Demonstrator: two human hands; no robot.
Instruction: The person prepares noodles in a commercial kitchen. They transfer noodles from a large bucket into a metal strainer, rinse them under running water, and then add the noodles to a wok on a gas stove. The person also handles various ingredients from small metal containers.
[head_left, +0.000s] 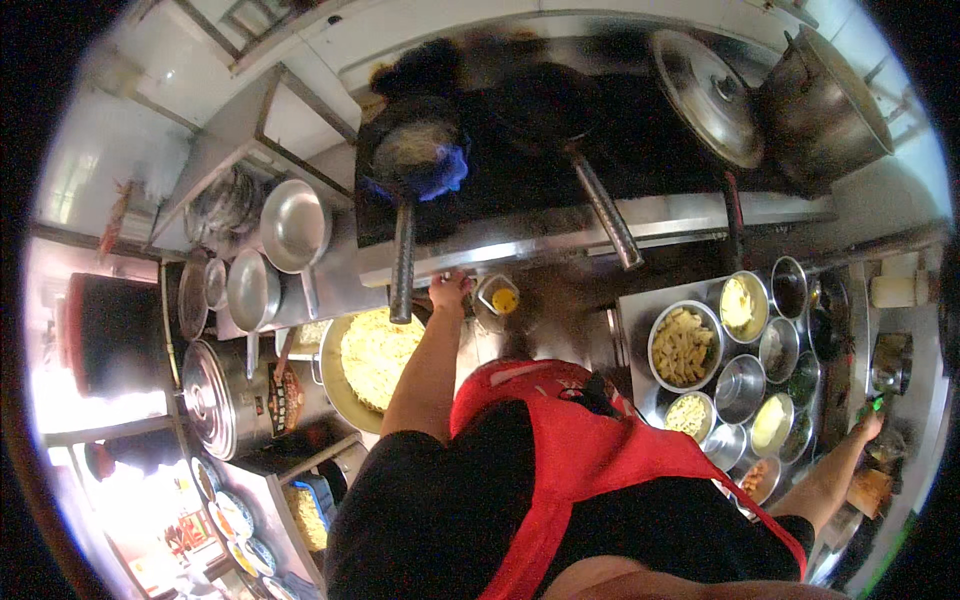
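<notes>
My left hand (450, 289) is at the stove's front steel edge (517, 250), just right of the handle of a frying pan (412, 146). Whether its fingers grip anything there is unclear. Blue flame (452, 169) licks up around that pan, which has something pale in it. Beside the hand, a clear container (498, 296) has something yellow in it. Far to the right, my right hand (871, 426) reaches to a shelf, its fingers at a small green item (876, 405). The hand is too small in view to tell whether it holds the item.
A second dark pan (544, 105) sits on the stove, near a steel lid (709, 97) and a large pot (821, 112). A big pot of yellow noodles (379, 356) stands left. Several ingredient bowls (684, 346) cover the right counter. Saucepans (296, 225) stand at left.
</notes>
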